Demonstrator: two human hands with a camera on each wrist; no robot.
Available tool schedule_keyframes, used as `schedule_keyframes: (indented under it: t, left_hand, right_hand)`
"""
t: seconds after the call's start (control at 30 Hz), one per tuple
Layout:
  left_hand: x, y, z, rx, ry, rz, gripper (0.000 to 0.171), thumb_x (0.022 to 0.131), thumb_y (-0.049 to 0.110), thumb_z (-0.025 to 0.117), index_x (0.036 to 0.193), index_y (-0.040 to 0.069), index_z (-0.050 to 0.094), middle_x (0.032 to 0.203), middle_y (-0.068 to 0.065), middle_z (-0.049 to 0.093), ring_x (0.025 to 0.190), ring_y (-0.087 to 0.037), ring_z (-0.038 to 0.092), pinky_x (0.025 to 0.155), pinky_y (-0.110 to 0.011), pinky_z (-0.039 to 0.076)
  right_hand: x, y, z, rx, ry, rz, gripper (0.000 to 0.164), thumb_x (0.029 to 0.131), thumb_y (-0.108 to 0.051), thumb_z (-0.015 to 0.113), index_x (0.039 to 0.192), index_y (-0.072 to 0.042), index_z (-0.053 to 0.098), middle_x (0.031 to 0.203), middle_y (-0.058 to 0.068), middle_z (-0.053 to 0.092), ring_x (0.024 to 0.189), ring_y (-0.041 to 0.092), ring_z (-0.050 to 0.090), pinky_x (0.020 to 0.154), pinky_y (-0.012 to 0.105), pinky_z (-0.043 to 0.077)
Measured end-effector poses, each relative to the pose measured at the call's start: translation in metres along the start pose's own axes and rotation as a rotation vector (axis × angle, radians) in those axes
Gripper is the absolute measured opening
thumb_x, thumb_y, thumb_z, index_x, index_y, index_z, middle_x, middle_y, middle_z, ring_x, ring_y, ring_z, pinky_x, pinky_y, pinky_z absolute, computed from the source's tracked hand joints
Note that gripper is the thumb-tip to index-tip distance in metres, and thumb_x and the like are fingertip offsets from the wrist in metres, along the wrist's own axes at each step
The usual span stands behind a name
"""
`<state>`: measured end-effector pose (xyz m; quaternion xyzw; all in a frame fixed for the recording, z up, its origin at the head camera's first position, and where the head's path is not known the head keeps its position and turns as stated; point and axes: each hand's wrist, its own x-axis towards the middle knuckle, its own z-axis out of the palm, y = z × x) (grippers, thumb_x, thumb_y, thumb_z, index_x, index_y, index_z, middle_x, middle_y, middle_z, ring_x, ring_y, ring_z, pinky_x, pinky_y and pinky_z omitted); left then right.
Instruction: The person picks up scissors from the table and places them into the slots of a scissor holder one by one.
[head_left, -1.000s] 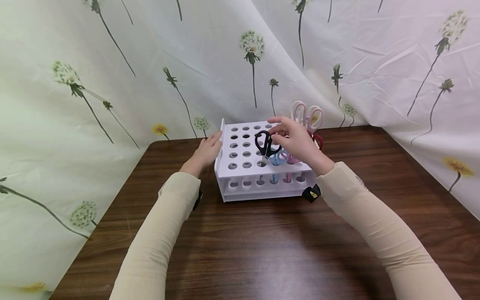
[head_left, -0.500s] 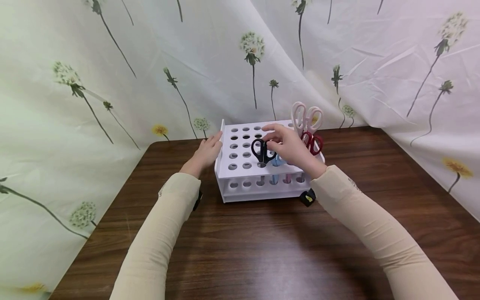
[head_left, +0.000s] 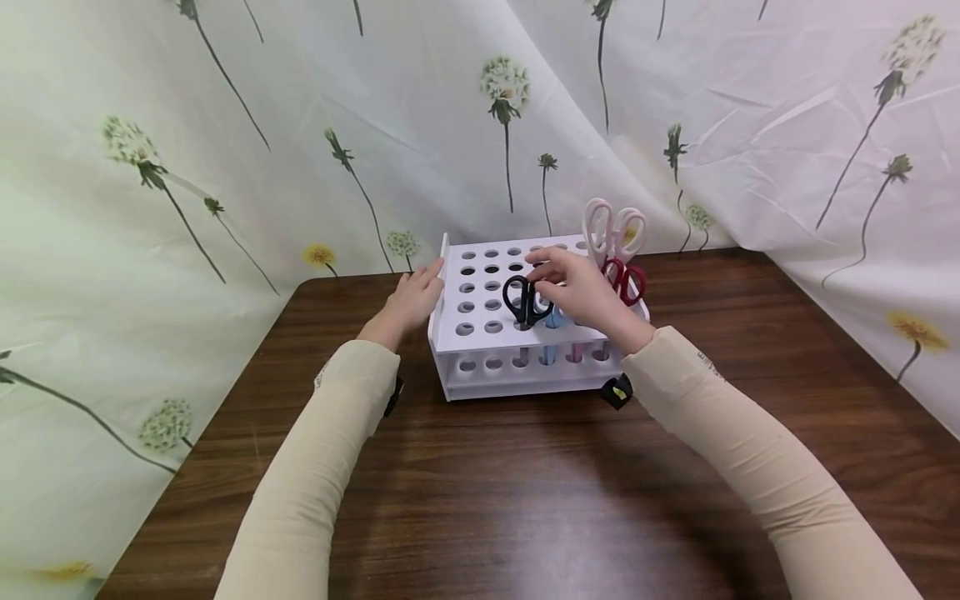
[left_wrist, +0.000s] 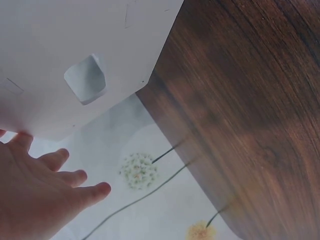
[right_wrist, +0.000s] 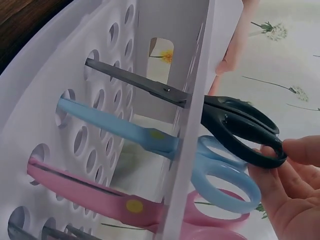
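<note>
In the head view my right hand (head_left: 583, 292) pinches one handle loop of the black scissors (right_wrist: 215, 120) between thumb and fingers. Their blades pass down through a front-row hole of the white two-tier rack (head_left: 487, 387), and the right wrist view shows the tip at a lower-tier hole. Beside them stand light blue scissors (right_wrist: 230, 192) and pink scissors (right_wrist: 122, 202), blades through holes of both tiers. My left hand (head_left: 408, 302) rests against the rack's left side panel, fingers extended; in the left wrist view its fingertips (left_wrist: 22, 139) touch that white panel.
Dark red scissors (head_left: 610, 271) and pale pink-and-white scissors (head_left: 587, 223) stand at the rack's right side. The rack sits on a brown wooden table (head_left: 480, 492). Behind hangs a white cloth (head_left: 450, 125) printed with dandelions. A black strap piece (head_left: 617, 391) shows below the right wrist.
The right hand lowered the black scissors, and their blades went from tilted at the front-row hole to upright down through it. In the last half second little has moved. The left hand stayed.
</note>
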<state>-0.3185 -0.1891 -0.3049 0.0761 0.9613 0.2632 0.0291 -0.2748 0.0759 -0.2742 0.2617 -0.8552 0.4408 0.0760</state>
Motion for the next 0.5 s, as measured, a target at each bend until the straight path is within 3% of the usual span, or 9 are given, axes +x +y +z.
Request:
schedule_keyframes:
  t: [0.5]
  left_hand:
    - [0.002, -0.002, -0.018, 0.196, -0.046, -0.018, 0.054, 0.097, 0.038, 0.013, 0.15, 0.026, 0.01, 0.153, -0.01, -0.001, 0.135, -0.037, -0.011, 0.102, -0.061, 0.001]
  right_hand:
    - [0.01, -0.011, -0.036, -0.092, 0.033, 0.054, 0.032, 0.09, -0.01, 0.057, 0.121, -0.003, 0.057, 0.105, 0.014, 0.064, 0.095, 0.024, 0.059, 0.079, 0.036, 0.047]
